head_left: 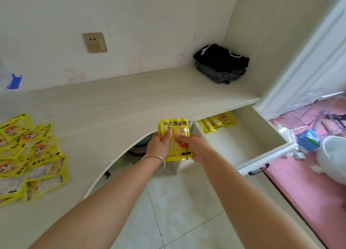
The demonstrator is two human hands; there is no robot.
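Loose packets (pixel 28 155): yellow sachets lie scattered and overlapping at the left edge of the frame, on the worktop (pixel 112 102). Judged to be the stock awaiting transfer.
Left hand (pixel 159 145): forearm runs up from the lower left, with a bracelet (pixel 155 161) at the wrist. The fingers are behind the held packet and the thumb is pressed on its front face, gripping the left edge.
Held packet (pixel 175 128): centre of frame, upright, printed side to the camera, in the air just off the curved worktop edge. It is well apart from the pile and just left of the drawer.
Right hand (pixel 194 147): forearm runs up from the lower right. The thumb and fingers pinch the packet's lower right part, so both hands are closed on the one packet.
Drawer (pixel 243 142): pulled open right of centre, with most of its floor bare.
Stored packets (pixel 217 123): a short row leans against the drawer's far end.
Recommendation: carry the packet rightward over the drawer wall and keep it flat-faced and level. Set it against the standing row in the same orientation. Let go only once it rests there, so that the row does not topple.
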